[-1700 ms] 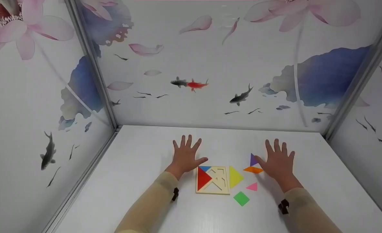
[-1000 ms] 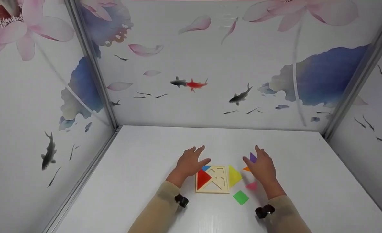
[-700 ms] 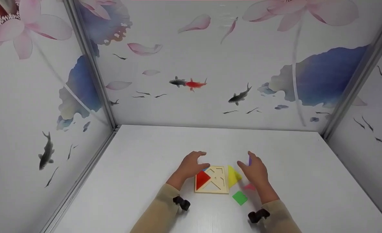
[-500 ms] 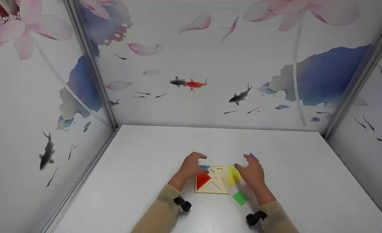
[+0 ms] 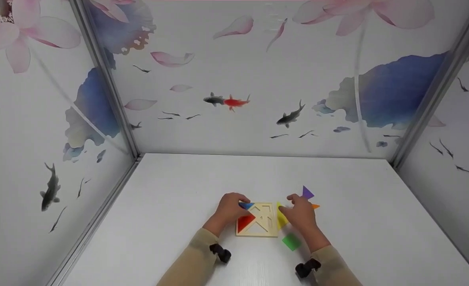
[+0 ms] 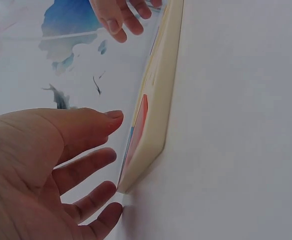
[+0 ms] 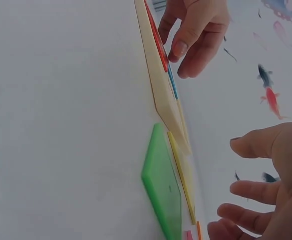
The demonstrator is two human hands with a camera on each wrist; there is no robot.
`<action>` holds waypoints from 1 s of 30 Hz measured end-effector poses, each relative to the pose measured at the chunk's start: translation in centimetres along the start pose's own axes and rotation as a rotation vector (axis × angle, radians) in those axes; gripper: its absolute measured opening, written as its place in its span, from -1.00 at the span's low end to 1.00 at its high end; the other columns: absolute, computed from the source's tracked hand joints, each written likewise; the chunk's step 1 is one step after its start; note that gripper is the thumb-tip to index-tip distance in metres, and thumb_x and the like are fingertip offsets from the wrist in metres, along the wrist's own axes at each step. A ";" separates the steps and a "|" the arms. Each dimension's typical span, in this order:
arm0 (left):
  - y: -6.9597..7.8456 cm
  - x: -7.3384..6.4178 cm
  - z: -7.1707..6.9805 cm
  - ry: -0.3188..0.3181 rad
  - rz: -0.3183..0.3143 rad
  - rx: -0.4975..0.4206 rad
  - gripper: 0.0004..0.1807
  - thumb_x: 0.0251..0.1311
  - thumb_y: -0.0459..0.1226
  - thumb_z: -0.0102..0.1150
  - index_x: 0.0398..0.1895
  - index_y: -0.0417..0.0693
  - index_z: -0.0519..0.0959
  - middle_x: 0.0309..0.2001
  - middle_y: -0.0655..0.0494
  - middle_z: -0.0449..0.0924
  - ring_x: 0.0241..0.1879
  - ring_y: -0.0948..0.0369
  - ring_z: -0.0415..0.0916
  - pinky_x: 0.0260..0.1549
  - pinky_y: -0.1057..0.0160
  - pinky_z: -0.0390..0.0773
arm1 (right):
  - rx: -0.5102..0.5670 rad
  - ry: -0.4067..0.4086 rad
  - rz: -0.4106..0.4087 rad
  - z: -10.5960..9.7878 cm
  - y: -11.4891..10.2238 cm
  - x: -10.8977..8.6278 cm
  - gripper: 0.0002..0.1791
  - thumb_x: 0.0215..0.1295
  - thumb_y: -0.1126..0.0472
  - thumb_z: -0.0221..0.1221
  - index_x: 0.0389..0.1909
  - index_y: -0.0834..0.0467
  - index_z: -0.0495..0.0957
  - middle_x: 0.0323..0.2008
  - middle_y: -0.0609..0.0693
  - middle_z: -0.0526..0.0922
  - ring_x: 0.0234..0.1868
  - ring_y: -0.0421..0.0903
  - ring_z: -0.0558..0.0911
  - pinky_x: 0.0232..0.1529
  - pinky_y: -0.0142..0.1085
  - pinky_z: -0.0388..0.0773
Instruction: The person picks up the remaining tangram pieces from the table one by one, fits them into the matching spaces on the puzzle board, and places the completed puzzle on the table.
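Observation:
A square wooden tangram board (image 5: 272,232) holds a red triangle (image 5: 244,224) and a blue triangle (image 5: 247,205); its other recesses show bare. My left hand (image 5: 229,208) hovers at the board's left side with fingers spread and bent, fingertips close to its corner in the left wrist view. Beyond the board's right edge my right hand (image 5: 301,213) hangs over the yellow triangle (image 5: 280,220), thumb and fingers apart, nothing between them. Near that hand lie a green square (image 5: 292,241), a purple triangle (image 5: 307,193) and a partly hidden orange piece (image 5: 316,206).
A pink piece (image 7: 188,235) shows at the bottom of the right wrist view, covered by the right hand in the head view. The white table (image 5: 170,190) is enclosed by panels printed with lotus and fish (image 5: 236,102).
Both hands have come down from a flat, spread pose. The right hand has swung left from the purple and orange pieces toward the yellow triangle, and the left has settled beside the board. The pieces stay put.

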State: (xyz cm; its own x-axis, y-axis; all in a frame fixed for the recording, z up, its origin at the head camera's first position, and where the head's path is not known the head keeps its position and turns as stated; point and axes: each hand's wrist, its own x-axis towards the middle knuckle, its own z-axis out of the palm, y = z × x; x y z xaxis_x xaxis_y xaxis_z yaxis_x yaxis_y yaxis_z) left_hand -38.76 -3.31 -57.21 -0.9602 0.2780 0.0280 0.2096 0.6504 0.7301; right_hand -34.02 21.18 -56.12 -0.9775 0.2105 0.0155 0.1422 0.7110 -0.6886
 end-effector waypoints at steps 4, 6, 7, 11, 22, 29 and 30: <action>-0.3 -0.1 -0.4 -0.011 0.015 -0.002 -0.67 0.14 -0.27 0.55 0.00 -0.09 0.79 -0.05 0.05 0.74 -0.03 0.14 0.59 0.13 0.02 0.65 | -0.013 -0.021 0.035 0.2 0.1 0.2 -0.42 0.38 0.06 0.37 0.31 0.25 0.54 0.28 0.35 0.58 0.26 0.30 0.61 0.27 0.17 0.61; -0.4 -0.1 -0.5 -0.013 0.010 0.014 -0.68 0.13 -0.28 0.56 -0.02 -0.09 0.79 -0.07 0.06 0.73 -0.05 0.15 0.56 0.14 0.02 0.63 | -0.021 -0.031 0.040 0.3 0.2 0.3 -0.42 0.37 0.06 0.38 0.31 0.26 0.54 0.27 0.35 0.59 0.26 0.30 0.61 0.27 0.17 0.61; -0.5 -0.1 -0.5 -0.014 0.006 0.022 -0.68 0.13 -0.27 0.56 -0.03 -0.09 0.79 -0.07 0.07 0.72 -0.06 0.15 0.54 0.15 0.01 0.61 | -0.021 -0.035 0.040 0.4 0.3 0.3 -0.42 0.36 0.07 0.39 0.30 0.26 0.54 0.26 0.35 0.60 0.25 0.29 0.61 0.27 0.16 0.61; -0.7 -0.2 -0.7 -0.035 -0.013 0.033 -0.71 0.13 -0.26 0.58 -0.07 -0.06 0.79 -0.09 0.09 0.68 -0.06 0.13 0.49 0.18 -0.01 0.57 | -0.014 -0.052 0.030 0.5 0.6 0.3 -0.40 0.31 0.10 0.44 0.28 0.28 0.56 0.21 0.33 0.63 0.21 0.26 0.64 0.25 0.15 0.61; -1.4 0.1 -0.8 -0.060 0.034 0.042 -0.73 0.12 -0.28 0.56 -0.10 -0.09 0.80 -0.03 0.13 0.71 -0.02 0.16 0.54 0.14 0.04 0.60 | -0.033 -0.032 0.028 1.4 0.9 0.1 -0.34 0.19 0.09 0.52 0.25 0.28 0.59 0.11 0.28 0.63 0.04 0.15 0.63 0.20 0.07 0.64; -1.3 -0.2 -1.0 -0.068 0.030 0.011 -0.66 0.12 -0.30 0.57 -0.01 -0.14 0.79 0.02 0.07 0.70 0.00 0.13 0.53 0.20 -0.01 0.59 | -0.036 -0.037 0.040 1.9 1.0 0.2 -0.30 0.15 0.10 0.55 0.27 0.30 0.58 0.12 0.28 0.58 0.00 0.13 0.60 0.19 0.06 0.65; -1.3 -0.2 -1.0 -0.067 0.033 0.012 -0.66 0.12 -0.30 0.57 -0.01 -0.15 0.79 0.03 0.07 0.70 0.01 0.13 0.53 0.21 -0.02 0.58 | -0.031 -0.038 0.041 1.9 1.0 0.2 -0.30 0.14 0.11 0.56 0.26 0.30 0.59 0.12 0.28 0.58 0.00 0.13 0.61 0.19 0.06 0.65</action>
State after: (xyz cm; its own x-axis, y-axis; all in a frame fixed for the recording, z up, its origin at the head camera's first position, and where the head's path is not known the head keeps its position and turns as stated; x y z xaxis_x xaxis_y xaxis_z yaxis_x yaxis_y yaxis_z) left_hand -39.02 -4.90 -57.44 -0.9383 0.3458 0.0064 0.2438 0.6483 0.7213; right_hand -34.33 20.69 -58.20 -0.9759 0.2147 -0.0397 0.1862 0.7232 -0.6650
